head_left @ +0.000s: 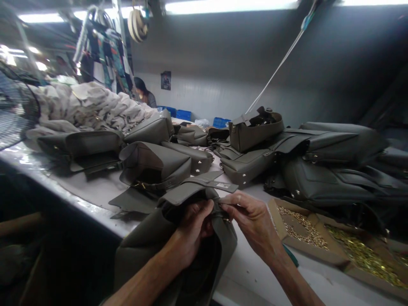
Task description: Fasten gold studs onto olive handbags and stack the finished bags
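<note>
A dark grey-green handbag lies on its side at the front of the table, its mouth turned toward me. My left hand reaches into the opening and grips the bag's edge, thumb on top. Fingertips of my right hand are pinched together against the same edge, close to the left thumb. What they pinch is too small and covered to make out. A flap with a small pale label sticks out just above both hands.
Similar bags stand behind, with more piled on the right. Beside my right forearm, cardboard trays hold small copper-coloured fittings and gold-coloured fittings. Pale cloth is heaped at left, near a fan. A person sits at the back.
</note>
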Demonstrator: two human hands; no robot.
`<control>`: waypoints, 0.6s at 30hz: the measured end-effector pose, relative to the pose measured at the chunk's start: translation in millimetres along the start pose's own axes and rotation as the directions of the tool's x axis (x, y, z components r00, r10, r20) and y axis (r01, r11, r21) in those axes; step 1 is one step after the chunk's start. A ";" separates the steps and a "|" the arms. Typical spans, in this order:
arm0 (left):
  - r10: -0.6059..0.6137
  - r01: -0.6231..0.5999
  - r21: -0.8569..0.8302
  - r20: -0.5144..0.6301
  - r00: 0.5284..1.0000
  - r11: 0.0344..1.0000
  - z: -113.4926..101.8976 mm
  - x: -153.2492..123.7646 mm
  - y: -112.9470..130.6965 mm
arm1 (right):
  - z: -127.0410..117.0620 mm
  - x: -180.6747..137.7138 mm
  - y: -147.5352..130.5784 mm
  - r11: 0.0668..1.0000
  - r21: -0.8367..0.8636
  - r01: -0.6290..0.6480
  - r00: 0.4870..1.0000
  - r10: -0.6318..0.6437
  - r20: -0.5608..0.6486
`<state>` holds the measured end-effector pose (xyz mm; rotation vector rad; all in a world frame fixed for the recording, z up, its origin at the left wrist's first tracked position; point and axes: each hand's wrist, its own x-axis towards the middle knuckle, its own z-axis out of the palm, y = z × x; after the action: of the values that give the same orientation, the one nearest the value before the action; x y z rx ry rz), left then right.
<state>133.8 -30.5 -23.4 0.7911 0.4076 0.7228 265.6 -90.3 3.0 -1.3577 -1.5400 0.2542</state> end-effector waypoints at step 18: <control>0.055 -0.062 0.156 0.049 0.997 0.986 -2.7 2.2 -3.7 | -18.7 16.9 -12.7 0.943 -0.297 0.148 0.966 -0.074 0.247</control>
<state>135.4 -29.4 -28.2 0.9699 0.4057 0.7321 274.9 -88.9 29.7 -1.5197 -1.9111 0.1016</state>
